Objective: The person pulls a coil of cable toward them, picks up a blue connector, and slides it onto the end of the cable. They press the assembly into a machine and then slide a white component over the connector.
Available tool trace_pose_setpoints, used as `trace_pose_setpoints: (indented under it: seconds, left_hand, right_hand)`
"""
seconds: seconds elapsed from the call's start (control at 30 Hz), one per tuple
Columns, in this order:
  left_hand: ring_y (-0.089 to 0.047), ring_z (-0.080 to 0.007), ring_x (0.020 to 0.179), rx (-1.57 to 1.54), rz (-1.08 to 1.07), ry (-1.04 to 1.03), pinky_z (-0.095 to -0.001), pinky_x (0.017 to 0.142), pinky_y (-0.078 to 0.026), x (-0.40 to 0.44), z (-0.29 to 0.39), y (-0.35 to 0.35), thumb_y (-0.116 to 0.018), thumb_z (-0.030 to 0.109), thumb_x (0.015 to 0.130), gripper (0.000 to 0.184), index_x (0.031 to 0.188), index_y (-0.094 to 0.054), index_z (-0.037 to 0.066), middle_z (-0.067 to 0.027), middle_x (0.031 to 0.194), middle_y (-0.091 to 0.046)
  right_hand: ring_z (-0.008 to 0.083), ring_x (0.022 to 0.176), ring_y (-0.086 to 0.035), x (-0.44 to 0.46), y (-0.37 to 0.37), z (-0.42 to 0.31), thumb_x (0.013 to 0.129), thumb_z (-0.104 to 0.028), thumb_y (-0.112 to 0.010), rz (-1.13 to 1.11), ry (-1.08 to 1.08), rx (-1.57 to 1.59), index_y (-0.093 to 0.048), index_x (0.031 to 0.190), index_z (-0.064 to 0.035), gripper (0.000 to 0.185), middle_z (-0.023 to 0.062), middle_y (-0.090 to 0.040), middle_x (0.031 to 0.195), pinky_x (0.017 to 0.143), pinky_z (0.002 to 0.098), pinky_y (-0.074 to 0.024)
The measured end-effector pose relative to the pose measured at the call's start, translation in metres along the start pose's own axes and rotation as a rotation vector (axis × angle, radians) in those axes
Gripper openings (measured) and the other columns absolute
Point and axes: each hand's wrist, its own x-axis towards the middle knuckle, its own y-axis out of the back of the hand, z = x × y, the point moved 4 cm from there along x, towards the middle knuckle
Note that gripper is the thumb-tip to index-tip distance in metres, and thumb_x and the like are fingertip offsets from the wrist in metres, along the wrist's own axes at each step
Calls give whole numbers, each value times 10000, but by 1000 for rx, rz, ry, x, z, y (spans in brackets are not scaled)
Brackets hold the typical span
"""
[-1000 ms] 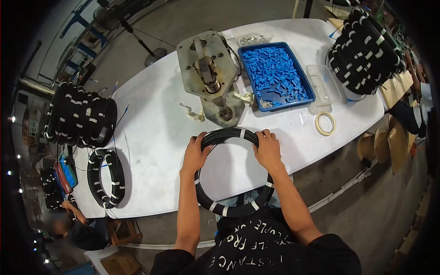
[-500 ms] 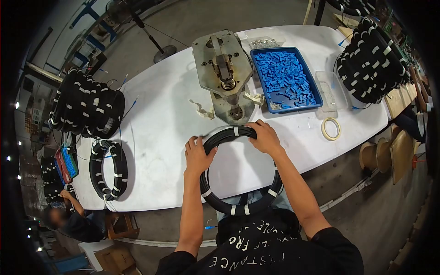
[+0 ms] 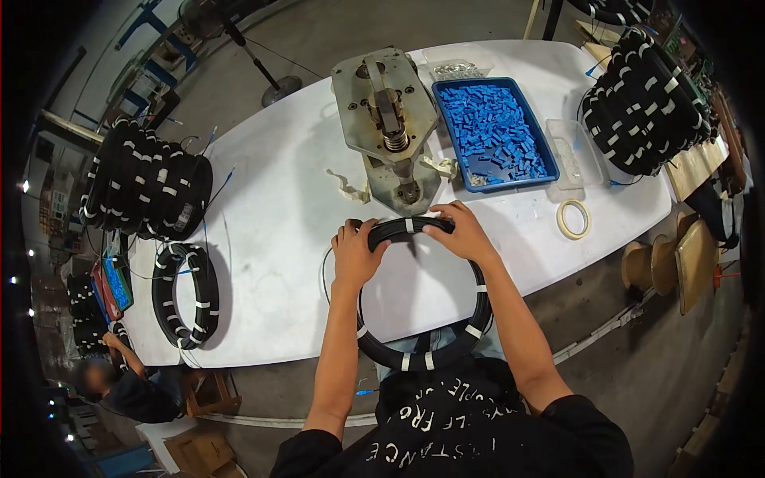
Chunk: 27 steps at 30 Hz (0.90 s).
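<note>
A coil of black cable point(image 3: 409, 362) bound with white tape bands spans the table's front edge, its lower part against the person's lap. My left hand point(image 3: 357, 250) is wrapped round the coil's upper left side. On the upper right side, my right hand point(image 3: 462, 235) grips the same coil, with a white band between the two hands. A thin loose loop of cable stands out to the left of my left hand. Just beyond the coil is a metal press point(image 3: 386, 119) with a spring, scraps of pale tape beside its base.
Right of the press are a blue tray point(image 3: 553, 169) of small blue parts, a clear box point(image 3: 588, 151) and a tape roll point(image 3: 586, 232). Stacked coils point(image 3: 147, 183) and a single coil point(image 3: 209, 307) lie left; more coils point(image 3: 645, 103) stand right. A co-worker point(image 3: 143, 394) is at far left.
My left hand has shifted right along the coil, closer to my right hand. A loose cable loop now shows at the left. The whole view has shifted slightly since the first frame.
</note>
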Motion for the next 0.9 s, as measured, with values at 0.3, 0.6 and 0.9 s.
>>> trace_pose_setpoints:
  seconds: [0.3,0.6,0.9]
  left_hand:
    - [-432,-363,1071,33,41,165,-484,973,-290,3,1,7,-817,480,683,688,1194,-604,70,-193,1100,-500]
    - [-305,-401,1320,75,226,-84,-551,1089,-168,11,32,17,-801,459,719,803,1384,-497,127,-201,1358,-435]
    - [-545,-216,762,-369,48,-334,-355,751,-438,35,43,-6,-748,112,797,286,1083,-737,130,-48,786,-616]
  right_hand:
    - [149,724,-565,-19,14,6,909,-134,-643,164,-42,284,-694,1003,-14,161,65,-604,857,686,271,-465]
    - [266,716,-594,10,3,-17,891,-143,-648,1,130,191,-699,954,-21,146,121,-633,839,674,330,-480]
    - [139,741,-636,20,-5,-17,863,-150,-691,-87,69,411,-711,1002,1,206,96,-711,850,708,270,-490]
